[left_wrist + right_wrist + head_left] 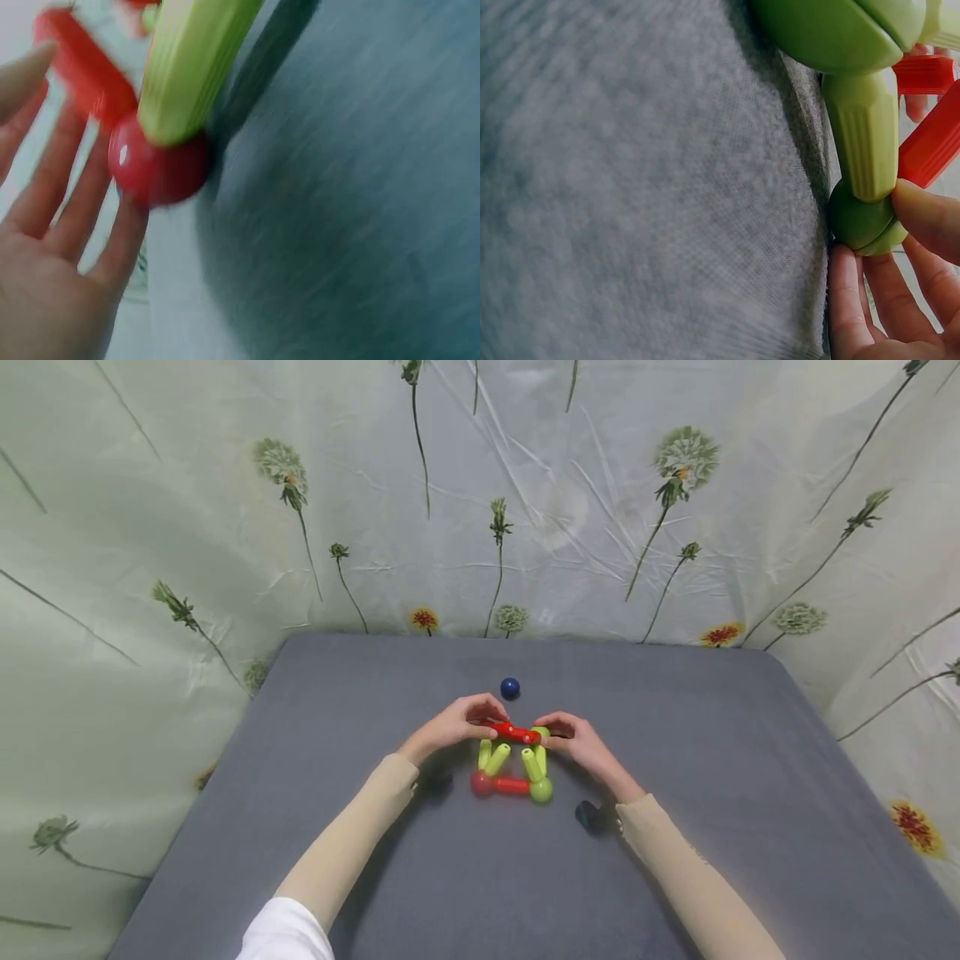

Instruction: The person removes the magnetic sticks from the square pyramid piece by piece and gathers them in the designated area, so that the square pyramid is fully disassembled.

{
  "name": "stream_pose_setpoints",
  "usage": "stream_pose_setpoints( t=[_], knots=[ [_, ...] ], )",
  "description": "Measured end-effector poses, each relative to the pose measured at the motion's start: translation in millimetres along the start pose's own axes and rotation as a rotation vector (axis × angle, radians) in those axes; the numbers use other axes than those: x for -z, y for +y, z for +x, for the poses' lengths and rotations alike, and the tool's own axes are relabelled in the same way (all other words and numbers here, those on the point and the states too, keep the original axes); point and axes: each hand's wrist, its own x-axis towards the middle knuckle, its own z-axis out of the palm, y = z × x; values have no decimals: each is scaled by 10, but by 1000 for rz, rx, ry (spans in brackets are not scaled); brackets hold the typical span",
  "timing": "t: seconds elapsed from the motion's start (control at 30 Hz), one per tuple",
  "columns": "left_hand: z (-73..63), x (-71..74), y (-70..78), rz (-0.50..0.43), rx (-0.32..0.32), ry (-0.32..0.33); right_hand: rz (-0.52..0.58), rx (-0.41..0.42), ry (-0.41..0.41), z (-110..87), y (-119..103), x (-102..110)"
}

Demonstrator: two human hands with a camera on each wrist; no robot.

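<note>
A frame of red and yellow-green sticks joined by balls sits on the table. Its front edge has a red ball, a red stick and a green ball. My left hand holds the rear red stick between thumb and fingers, with fingertips behind a red ball that the head view hides. At the rear right, my right hand pinches another green ball, which joins a yellow-green stick. Two yellow-green sticks slant up from the front balls with free ends.
Behind the frame lies a dark blue ball. A small dark object shows near the right wrist, its kind unclear. The grey table ends at a hanging cloth printed with dandelions.
</note>
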Motion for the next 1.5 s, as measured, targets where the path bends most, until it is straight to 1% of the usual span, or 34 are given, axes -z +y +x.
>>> stream_pose_setpoints(
  t=[0.03,0.07,0.13,0.17,0.2,0.3,0.4,0.47,0.53,0.63,0.7,0.8,0.9,1.0,1.07,1.17,1.2,1.27,1.33,1.4,1.43,1.5],
  knots=[
    [-4,-35,-34,46,-17,-2,1,2,3,0,2,1],
    [-13,-66,-31,97,-29,1,-4,6,6,13,36,2],
    [-23,-117,-25,189,-54,32,-10,10,4,12,39,-3],
    [-25,-136,-24,220,-64,50,-12,6,5,9,38,-7],
    [-26,-149,-25,241,-74,66,-12,6,2,6,35,-10],
    [-20,-164,-8,255,-78,122,-10,-1,-4,-2,30,-18],
    [-13,-124,16,252,-54,174,-4,-6,1,-6,19,-17],
    [-16,-54,6,263,-25,217,-4,-3,5,-6,13,-13],
    [-22,52,-40,288,14,261,-1,1,8,-5,7,-9],
    [-34,257,-143,353,90,331,-3,5,10,-7,9,-5],
    [-42,395,-206,390,149,361,-3,2,10,-9,14,-6],
    [-40,562,-285,412,232,371,1,-5,11,-9,28,-7],
    [-31,665,-337,416,293,368,2,-12,17,-4,42,-9],
    [-22,713,-367,432,328,370,-5,-16,17,1,45,-8],
    [-25,724,-374,441,337,373,-5,-19,12,1,33,-14],
    [-21,702,-349,448,330,393,0,-11,2,-27,-38,-17],
    [-19,681,-330,454,317,407,-1,-6,-2,-46,-78,-18],
    [-7,608,-274,466,265,443,-1,-2,-7,-84,-160,-22],
    [4,479,-177,433,209,469,-13,-2,-13,-122,-238,-28],
    [19,304,-44,350,146,447,-21,-5,-14,-140,-275,-27],
    [30,205,26,298,123,418,-24,-5,-14,-139,-278,-28],
    [44,3,165,191,112,337,-17,-2,-13,-110,-231,-21]
  ],
)
